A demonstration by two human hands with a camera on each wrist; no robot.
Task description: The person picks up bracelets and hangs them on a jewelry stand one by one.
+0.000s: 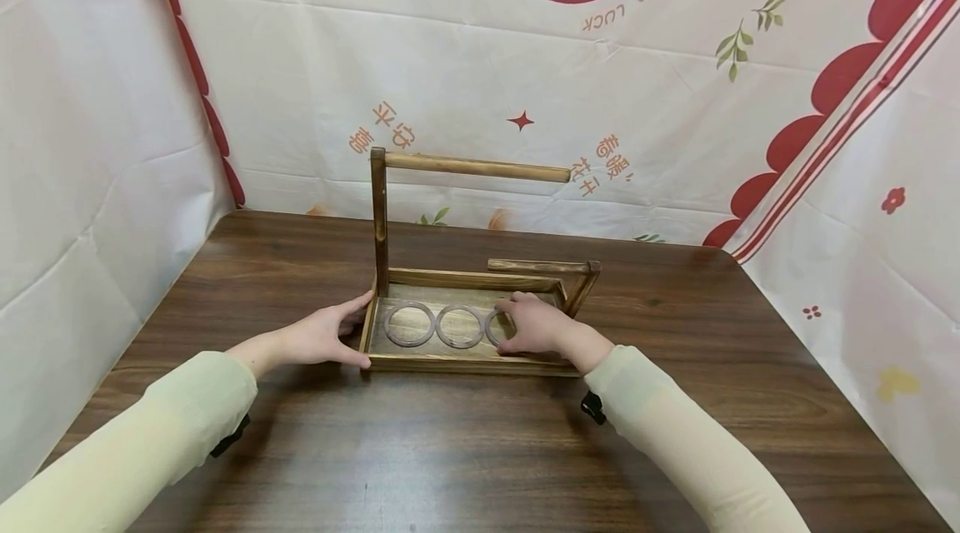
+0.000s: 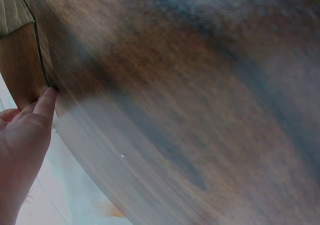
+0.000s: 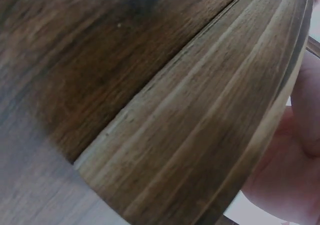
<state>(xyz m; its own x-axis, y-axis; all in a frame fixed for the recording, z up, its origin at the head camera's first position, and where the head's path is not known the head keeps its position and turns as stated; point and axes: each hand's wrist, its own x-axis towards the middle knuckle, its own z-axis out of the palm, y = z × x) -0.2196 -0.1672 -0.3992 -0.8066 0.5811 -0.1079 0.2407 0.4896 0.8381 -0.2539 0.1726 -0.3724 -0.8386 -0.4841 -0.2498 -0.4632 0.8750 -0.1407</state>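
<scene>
While the head view takes in the whole scene, the wooden tray (image 1: 465,365) sits on the brown tabletop (image 1: 420,450) between the two hands, its long side toward the person. The left hand (image 1: 324,336) is at the tray's left end, with its thumb stretched to the near corner and its fingers reaching along the end wall; the hand is spread against the tray rather than curled round it. The right hand (image 1: 542,325) reaches over the near wall at the right end and into the tray, fingers bent downward. Three rings (image 1: 409,306) lie in a row inside, and the right hand partly covers the rightmost; whether it grips that ring or only touches it, I cannot tell. A tall post (image 1: 380,221) stands at the left end and carries a long bar (image 1: 480,167) above the tray, while a shorter, leaning post (image 1: 581,293) at the right end carries a low bar (image 1: 528,266) beyond the right hand. Pale sleeves (image 1: 180,400) cover both forearms, and a printed cloth (image 1: 480,83) hangs behind. In the left wrist view, the left hand comes in at the left edge, a straight fingertip touching the tray's corner. In the right wrist view, the tray's long wall runs diagonally across the picture, with part of the right hand beyond its upper edge and the fingertips hidden.
</scene>
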